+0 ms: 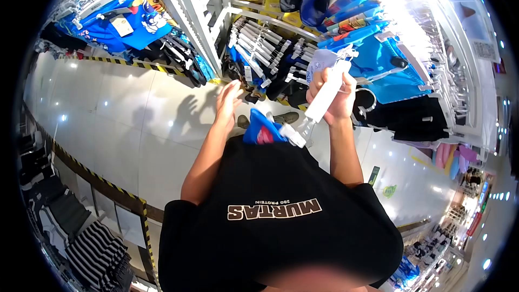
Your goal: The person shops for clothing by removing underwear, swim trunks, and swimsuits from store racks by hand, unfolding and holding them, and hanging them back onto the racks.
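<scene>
My right hand (341,100) is closed around a white clip hanger (324,97), held in front of my chest at a slant. From the hanger's lower clip hangs a blue garment with a red patch (263,130), partly hidden against my black shirt. A pale tag with blue print (320,62) shows beside the right fingers. My left hand (228,100) is raised to the left of the garment, fingers apart and holding nothing. A gap separates it from the blue cloth.
Ahead stand racks of clothes on white clip hangers (259,43), with blue garments (389,70) and black shorts (405,119) at right. A white metal upright (184,16) rises ahead. Yellow-black tape (130,64) edges the racks. Folded striped clothes (97,249) lie at lower left.
</scene>
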The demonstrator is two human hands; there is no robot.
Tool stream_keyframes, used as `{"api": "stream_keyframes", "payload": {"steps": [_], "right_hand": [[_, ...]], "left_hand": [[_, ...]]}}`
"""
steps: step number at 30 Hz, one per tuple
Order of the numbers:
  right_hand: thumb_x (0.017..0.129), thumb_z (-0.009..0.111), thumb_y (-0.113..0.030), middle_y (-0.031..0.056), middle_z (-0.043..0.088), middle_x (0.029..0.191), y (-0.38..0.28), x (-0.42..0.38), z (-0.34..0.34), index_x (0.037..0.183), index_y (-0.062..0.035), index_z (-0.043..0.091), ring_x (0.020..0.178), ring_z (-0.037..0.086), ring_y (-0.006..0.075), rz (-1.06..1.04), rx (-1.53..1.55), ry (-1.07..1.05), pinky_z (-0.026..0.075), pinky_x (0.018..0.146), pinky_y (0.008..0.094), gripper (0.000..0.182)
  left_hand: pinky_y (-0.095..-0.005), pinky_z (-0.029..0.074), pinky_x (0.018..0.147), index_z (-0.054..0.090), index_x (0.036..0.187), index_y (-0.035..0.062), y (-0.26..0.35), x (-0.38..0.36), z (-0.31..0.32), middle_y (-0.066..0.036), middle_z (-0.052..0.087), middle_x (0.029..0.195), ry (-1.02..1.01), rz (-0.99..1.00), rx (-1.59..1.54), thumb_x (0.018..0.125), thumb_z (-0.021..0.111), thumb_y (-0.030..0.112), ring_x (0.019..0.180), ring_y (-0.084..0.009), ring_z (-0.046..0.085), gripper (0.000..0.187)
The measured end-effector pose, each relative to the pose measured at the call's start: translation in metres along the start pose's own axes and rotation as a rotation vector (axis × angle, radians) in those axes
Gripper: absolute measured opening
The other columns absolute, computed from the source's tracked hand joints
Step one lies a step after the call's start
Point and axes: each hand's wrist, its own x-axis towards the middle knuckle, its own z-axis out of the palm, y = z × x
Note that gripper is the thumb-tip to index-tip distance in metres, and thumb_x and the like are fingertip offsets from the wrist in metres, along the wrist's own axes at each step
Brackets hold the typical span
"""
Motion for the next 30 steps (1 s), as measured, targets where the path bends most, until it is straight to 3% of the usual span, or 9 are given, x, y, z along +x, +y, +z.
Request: {"api": "stream_keyframes", "payload": {"steps": [5, 7, 9, 13, 14, 17, 22, 30], "right_hand": [[0.091, 0.047, -0.054, 0.0014, 0.035, 0.062, 0.002, 0.0, 0.002, 0.075, -0.0096, 0.043, 0.051, 0.034, 0.0175, 0.174, 0.191, -0.283, 0.039, 0.052, 0.0382, 0.047], [0.091, 0.045, -0.053, 0.0015, 0.033, 0.059, 0.006, 0.001, 0.006, 0.074, -0.0098, 0.043, 0.049, 0.033, 0.0175, 0.218, 0.287, -0.378, 0.039, 0.052, 0.039, 0.047], [0.091, 0.043, -0.053, 0.0014, 0.033, 0.058, 0.01, 0.002, 0.007, 0.074, -0.0099, 0.043, 0.047, 0.032, 0.0173, 0.239, 0.322, -0.414, 0.039, 0.052, 0.0389, 0.047], [0.091, 0.042, -0.052, 0.0012, 0.033, 0.057, 0.01, -0.001, -0.001, 0.072, -0.01, 0.043, 0.046, 0.033, 0.017, 0.244, 0.354, -0.475, 0.039, 0.05, 0.039, 0.047], [0.09, 0.042, -0.052, 0.0012, 0.033, 0.056, 0.009, -0.003, -0.003, 0.07, -0.0101, 0.044, 0.046, 0.033, 0.0167, 0.246, 0.361, -0.459, 0.039, 0.05, 0.039, 0.047], [0.09, 0.042, -0.052, 0.0013, 0.033, 0.055, 0.007, -0.004, -0.011, 0.07, -0.0101, 0.044, 0.046, 0.034, 0.0164, 0.244, 0.361, -0.465, 0.04, 0.049, 0.039, 0.047], [0.09, 0.042, -0.053, 0.0014, 0.034, 0.054, 0.006, 0.003, -0.009, 0.069, -0.01, 0.045, 0.045, 0.035, 0.0162, 0.247, 0.356, -0.48, 0.042, 0.05, 0.0393, 0.048], [0.089, 0.044, -0.054, 0.0005, 0.032, 0.054, 0.014, 0.015, -0.003, 0.07, -0.0111, 0.043, 0.045, 0.033, 0.0156, 0.281, 0.32, -0.499, 0.041, 0.05, 0.0389, 0.048]], "left_hand": [[-0.0359, 0.04, 0.097, 0.042, 0.143, 0.0094, -0.003, 0.017, 0.036, -0.005, 0.05, 0.139, -0.253, 0.028, 0.007, 0.095, 0.061, 0.032, 0.124, -0.0193, 0.049, 0.057], [-0.0348, 0.042, 0.096, 0.032, 0.147, 0.0091, 0.006, 0.008, 0.058, -0.008, 0.048, 0.139, -0.348, 0.066, -0.064, 0.094, 0.064, 0.024, 0.125, -0.0169, 0.046, 0.064], [-0.0326, 0.039, 0.101, 0.032, 0.147, 0.0073, 0.011, 0.006, 0.068, -0.01, 0.045, 0.142, -0.55, 0.144, -0.155, 0.091, 0.068, 0.017, 0.125, -0.0175, 0.047, 0.067], [-0.0359, 0.043, 0.101, 0.035, 0.144, -0.0002, 0.026, -0.002, 0.062, -0.012, 0.051, 0.135, -0.726, 0.084, -0.232, 0.095, 0.061, 0.013, 0.124, -0.0217, 0.05, 0.057], [-0.0369, 0.038, 0.107, 0.032, 0.144, -0.0046, 0.022, -0.003, 0.059, -0.013, 0.05, 0.138, -0.775, 0.154, -0.312, 0.096, 0.057, 0.015, 0.128, -0.0233, 0.047, 0.057], [-0.0384, 0.033, 0.111, 0.031, 0.145, -0.0045, 0.037, -0.018, 0.06, -0.014, 0.047, 0.141, -0.852, 0.051, -0.528, 0.098, 0.054, 0.021, 0.132, -0.0245, 0.045, 0.058], [-0.0362, 0.042, 0.103, 0.046, 0.136, -0.005, 0.04, -0.024, 0.05, -0.014, 0.057, 0.13, -0.662, 0.034, -0.469, 0.099, 0.053, 0.015, 0.119, -0.0221, 0.055, 0.043], [-0.0336, 0.044, 0.1, 0.05, 0.131, -0.0038, 0.051, -0.029, 0.043, -0.01, 0.061, 0.124, -0.556, 0.185, -0.363, 0.09, 0.063, 0.002, 0.113, -0.0193, 0.057, 0.043]]}}
